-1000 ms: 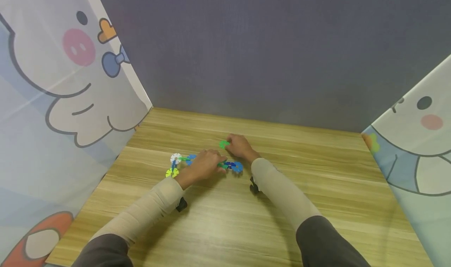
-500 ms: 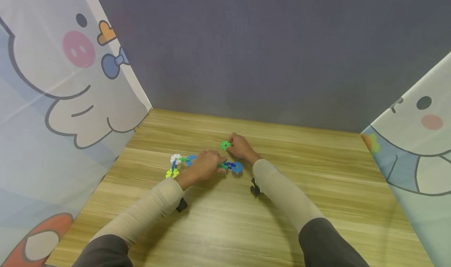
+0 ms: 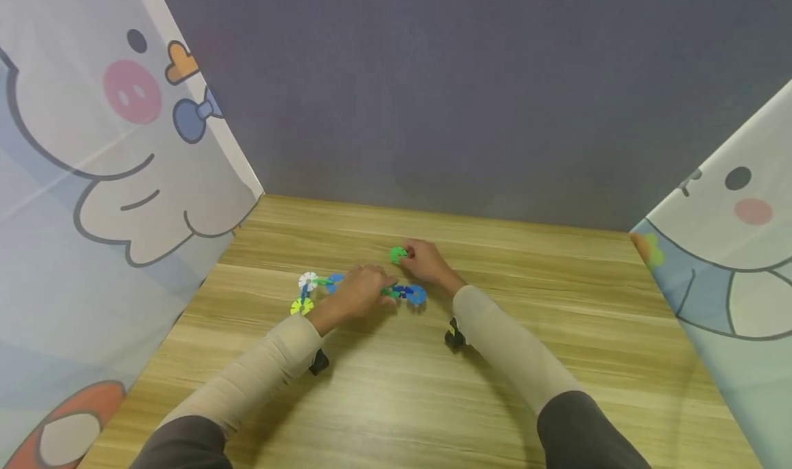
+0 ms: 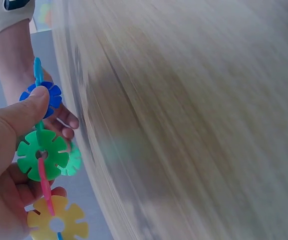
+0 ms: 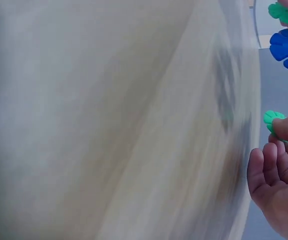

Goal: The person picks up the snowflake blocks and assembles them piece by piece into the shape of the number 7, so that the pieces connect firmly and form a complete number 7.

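Note:
My left hand [image 3: 359, 293] grips a chain of interlocking plastic snowflake discs. At the chain's left end are a white disc [image 3: 307, 280] and a yellow-green disc [image 3: 301, 307]; a light blue disc [image 3: 417, 294] ends it on the right. In the left wrist view, the thumb presses a dark blue disc [image 4: 55, 95]. Below it come a green disc [image 4: 29, 155], a pink disc [image 4: 45, 185] edge-on and a yellow disc [image 4: 73, 220]. Just beyond the chain, my right hand [image 3: 428, 263] pinches a loose green snowflake disc [image 3: 398, 254]. The left hand hides the chain's middle.
The wood-grain table [image 3: 557, 318] extends around both hands. A grey panel [image 3: 433, 97] stands at its back, with cartoon-printed sheets [image 3: 173, 187] on the left and right sides. Black wrist-camera mounts [image 3: 318, 362] hang beneath the forearms.
My right hand has shifted slightly right with the green disc, which shows more of its face. The right forearm has swung a little right. The left hand and chain stay nearly still.

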Demonstrator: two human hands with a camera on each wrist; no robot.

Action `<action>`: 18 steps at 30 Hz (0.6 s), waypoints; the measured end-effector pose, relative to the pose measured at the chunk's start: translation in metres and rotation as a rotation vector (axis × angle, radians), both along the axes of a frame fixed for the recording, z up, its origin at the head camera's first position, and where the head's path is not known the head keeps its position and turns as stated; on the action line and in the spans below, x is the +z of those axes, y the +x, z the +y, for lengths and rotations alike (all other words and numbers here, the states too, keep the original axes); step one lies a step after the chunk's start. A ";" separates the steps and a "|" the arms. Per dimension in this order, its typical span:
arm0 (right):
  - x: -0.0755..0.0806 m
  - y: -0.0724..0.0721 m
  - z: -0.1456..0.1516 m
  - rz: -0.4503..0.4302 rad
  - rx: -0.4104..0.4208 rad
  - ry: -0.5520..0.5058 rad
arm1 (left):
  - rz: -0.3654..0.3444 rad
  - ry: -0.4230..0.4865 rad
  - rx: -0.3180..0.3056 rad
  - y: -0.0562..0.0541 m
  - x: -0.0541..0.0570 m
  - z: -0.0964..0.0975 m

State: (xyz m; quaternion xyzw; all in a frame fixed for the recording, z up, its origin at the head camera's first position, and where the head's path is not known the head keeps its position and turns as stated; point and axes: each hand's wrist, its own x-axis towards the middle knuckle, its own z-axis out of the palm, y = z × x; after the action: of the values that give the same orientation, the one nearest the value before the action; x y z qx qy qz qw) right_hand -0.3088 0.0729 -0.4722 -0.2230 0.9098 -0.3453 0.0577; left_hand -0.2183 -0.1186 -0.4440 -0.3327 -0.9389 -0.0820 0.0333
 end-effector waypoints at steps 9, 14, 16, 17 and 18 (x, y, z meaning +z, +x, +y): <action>0.010 0.013 0.025 0.087 0.026 -0.037 | -0.012 -0.001 0.007 0.000 0.000 0.001; 0.015 0.022 0.038 0.105 0.023 -0.052 | -0.035 0.005 0.015 -0.001 -0.001 0.003; 0.017 0.027 0.043 0.112 0.029 -0.054 | -0.040 0.009 0.017 -0.001 -0.001 0.003; 0.017 0.029 0.045 0.115 0.036 -0.050 | -0.039 0.009 0.018 0.000 -0.001 0.004; 0.018 0.031 0.047 0.121 0.043 -0.046 | -0.038 0.010 0.016 0.000 -0.001 0.004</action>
State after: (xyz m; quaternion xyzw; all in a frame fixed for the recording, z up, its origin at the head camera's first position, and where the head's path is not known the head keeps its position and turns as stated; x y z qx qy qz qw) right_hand -0.2779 0.1203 -0.4544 -0.2643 0.8984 -0.3507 0.0048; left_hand -0.2187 -0.1146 -0.4450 -0.3232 -0.9416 -0.0926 0.0177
